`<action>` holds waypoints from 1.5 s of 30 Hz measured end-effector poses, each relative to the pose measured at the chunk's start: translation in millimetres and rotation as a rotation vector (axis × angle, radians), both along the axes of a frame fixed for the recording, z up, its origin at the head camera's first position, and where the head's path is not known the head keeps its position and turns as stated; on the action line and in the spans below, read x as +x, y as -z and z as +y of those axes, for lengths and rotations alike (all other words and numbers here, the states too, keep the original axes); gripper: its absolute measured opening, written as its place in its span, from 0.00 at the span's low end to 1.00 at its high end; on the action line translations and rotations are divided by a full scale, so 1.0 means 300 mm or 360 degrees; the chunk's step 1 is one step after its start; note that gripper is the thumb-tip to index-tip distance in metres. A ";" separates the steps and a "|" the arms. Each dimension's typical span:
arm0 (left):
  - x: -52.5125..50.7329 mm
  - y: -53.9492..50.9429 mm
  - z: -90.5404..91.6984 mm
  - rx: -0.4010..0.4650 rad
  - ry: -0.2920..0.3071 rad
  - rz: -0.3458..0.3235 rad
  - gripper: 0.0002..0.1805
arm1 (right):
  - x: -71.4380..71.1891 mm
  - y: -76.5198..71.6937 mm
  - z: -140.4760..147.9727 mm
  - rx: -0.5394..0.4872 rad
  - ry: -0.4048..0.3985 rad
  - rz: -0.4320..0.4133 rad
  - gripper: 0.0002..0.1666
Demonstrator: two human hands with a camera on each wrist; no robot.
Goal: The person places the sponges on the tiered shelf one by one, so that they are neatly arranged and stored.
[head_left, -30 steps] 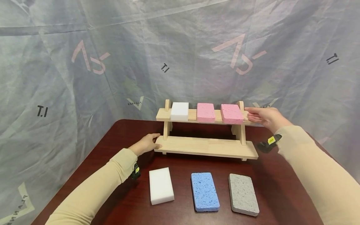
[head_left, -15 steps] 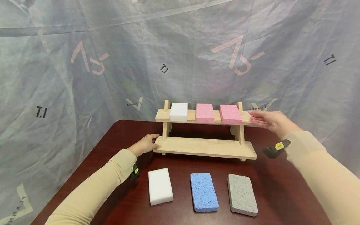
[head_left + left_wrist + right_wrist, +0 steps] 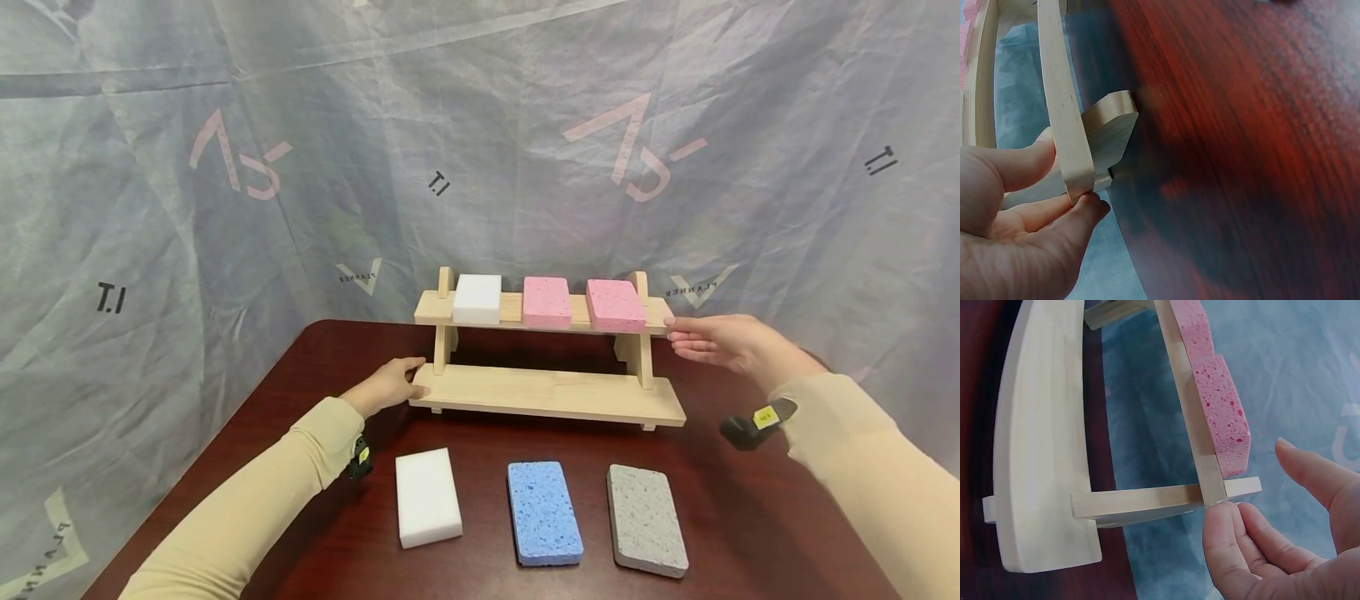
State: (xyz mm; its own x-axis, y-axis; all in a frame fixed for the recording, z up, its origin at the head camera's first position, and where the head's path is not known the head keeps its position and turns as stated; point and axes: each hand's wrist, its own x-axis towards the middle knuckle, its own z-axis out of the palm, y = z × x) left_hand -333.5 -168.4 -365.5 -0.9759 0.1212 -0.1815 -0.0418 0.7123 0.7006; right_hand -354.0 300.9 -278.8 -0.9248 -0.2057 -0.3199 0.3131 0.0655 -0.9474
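A two-tier wooden shelf [image 3: 547, 390] stands on the table. My left hand [image 3: 385, 385] pinches the left end of its lower board; in the left wrist view, that hand [image 3: 1035, 219] has its thumb on one face and fingers on the other. At the right end of the upper board is my right hand [image 3: 738, 346]. The right wrist view shows this hand [image 3: 1285, 550] with fingertips against the board's end and the thumb held away. A white block [image 3: 477, 298] and two pink sponges [image 3: 546, 301] [image 3: 616, 305] lie on the upper board.
In front of the shelf, a white block [image 3: 428, 497], a blue sponge [image 3: 544, 512] and a grey sponge [image 3: 647, 519] lie in a row on the dark red table [image 3: 300, 500]. A grey printed cloth [image 3: 495, 125] hangs behind.
My right hand has shifted rightward and down along the upper board's right end. My left hand keeps its grip on the lower board, and the blocks and sponges have not moved visibly.
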 end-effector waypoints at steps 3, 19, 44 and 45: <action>0.001 -0.002 -0.002 0.0008 0.0003 0.0000 0.37 | 0.008 0.010 0.004 -0.0007 -0.0023 0.0006 0.10; 0.003 -0.005 0.000 0.0026 0.0006 -0.0014 0.36 | 0.053 0.083 0.035 0.0038 -0.0243 0.0012 0.16; 0.003 0.006 -0.007 0.0037 0.0010 -0.0026 0.37 | 0.163 0.190 0.032 0.0220 -0.0333 0.0102 0.06; 0.003 0.005 -0.006 0.0036 0.0010 -0.0026 0.37 | 0.166 0.193 0.034 0.0199 -0.0354 0.0106 0.07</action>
State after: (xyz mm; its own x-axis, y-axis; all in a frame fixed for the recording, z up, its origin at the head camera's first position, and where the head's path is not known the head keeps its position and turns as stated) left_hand -332.5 -170.1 -366.8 -0.9720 0.1314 -0.1947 -0.0492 0.6967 0.7157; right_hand -304.2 311.0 -336.7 -0.8811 -0.3692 -0.2955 0.2149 0.2439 -0.9457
